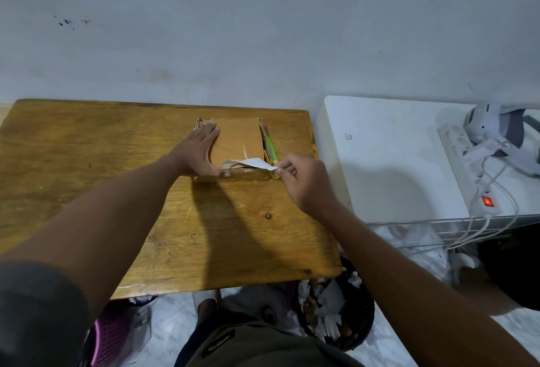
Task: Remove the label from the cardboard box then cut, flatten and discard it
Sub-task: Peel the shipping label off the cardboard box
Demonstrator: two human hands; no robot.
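Observation:
A brown cardboard box (238, 140) lies on the wooden table (117, 191) near its far edge. My left hand (200, 152) presses flat on the box's left side, fingers spread. My right hand (301, 179) pinches the free end of a white label (255, 163), which is partly peeled off the box's near edge and stretched toward the right. A green-handled cutter (270, 147) lies on the table against the box's right side.
A black bin (359, 334) with paper scraps stands on the floor under the table's near right corner. At the right is a white surface (388, 162) with a power strip (464, 156), its red switch lit, and cables. The wall rises just behind the table.

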